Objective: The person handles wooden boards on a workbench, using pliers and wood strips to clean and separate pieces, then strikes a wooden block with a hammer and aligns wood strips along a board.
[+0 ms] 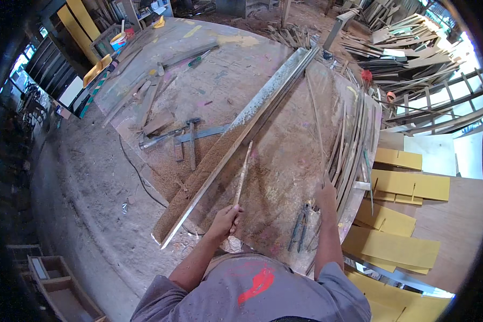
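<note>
My left hand is closed around the near end of a narrow pale strip, perhaps a measuring stick, which points away from me. My right hand grips the near end of a long thin wooden strip that reaches toward the far side of the worktable. To the left, a long board crosses the table diagonally, its near half covered in sawdust. Long-handled pincers or pliers lie between my forearms. Beyond the board are a hammer, a metal-bladed square and a chisel-like tool.
Several thin wooden strips lie along the table's right edge. Yellow slotted panels rest beyond it. A black cable hangs by the left edge. Scrap wood is heaped at far right; a wooden drawer frame stands at lower left.
</note>
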A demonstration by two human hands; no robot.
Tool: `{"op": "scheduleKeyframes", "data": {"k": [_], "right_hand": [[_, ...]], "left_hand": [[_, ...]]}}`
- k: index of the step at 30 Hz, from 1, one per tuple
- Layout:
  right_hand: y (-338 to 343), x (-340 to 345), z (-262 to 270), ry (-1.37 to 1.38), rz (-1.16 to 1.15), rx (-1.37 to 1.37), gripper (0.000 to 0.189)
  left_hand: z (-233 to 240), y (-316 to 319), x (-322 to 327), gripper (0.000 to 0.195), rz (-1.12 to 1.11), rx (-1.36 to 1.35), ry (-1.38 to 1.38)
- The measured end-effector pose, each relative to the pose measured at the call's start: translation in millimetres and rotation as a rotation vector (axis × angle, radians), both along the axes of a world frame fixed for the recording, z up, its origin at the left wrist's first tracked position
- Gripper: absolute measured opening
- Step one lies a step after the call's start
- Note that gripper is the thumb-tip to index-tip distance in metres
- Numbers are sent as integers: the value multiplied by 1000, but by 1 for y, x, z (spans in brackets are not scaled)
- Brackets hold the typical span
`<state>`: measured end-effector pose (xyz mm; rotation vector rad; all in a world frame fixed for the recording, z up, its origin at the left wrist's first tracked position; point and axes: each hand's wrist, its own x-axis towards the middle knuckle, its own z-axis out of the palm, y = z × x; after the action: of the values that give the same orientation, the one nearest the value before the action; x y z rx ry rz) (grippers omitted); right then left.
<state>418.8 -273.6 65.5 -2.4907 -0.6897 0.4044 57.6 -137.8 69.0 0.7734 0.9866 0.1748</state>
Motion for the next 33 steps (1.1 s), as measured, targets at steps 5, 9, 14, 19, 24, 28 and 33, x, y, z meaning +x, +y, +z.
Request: {"op": "scheduleKeyframes", "data": {"k": [5,9,14,19,24,28,33], "right_hand": [[4,14,-6,-26,19,10,61],[16,19,3,1,3,-12,55],[23,34,-4,-18,13,14,54],[31,57,-13,-26,65,29,58],[43,64,-9,-63,17,63,57],[48,74,-11,-17,-13,83,58],[46,86,-25,-46,-19,59,60]], "left_hand": [[1,6,11,37,-3,29,-11],[-15,13,17,37,13,18,-61],[-20,24,31,38,-4,19,-66],[-17,33,48,38,-9,7,-66],[-32,44,63,37,5,1,-124],[-32,49,78,36,-2,18,-124],[-36,67,114,36,-35,42,-108]]}}
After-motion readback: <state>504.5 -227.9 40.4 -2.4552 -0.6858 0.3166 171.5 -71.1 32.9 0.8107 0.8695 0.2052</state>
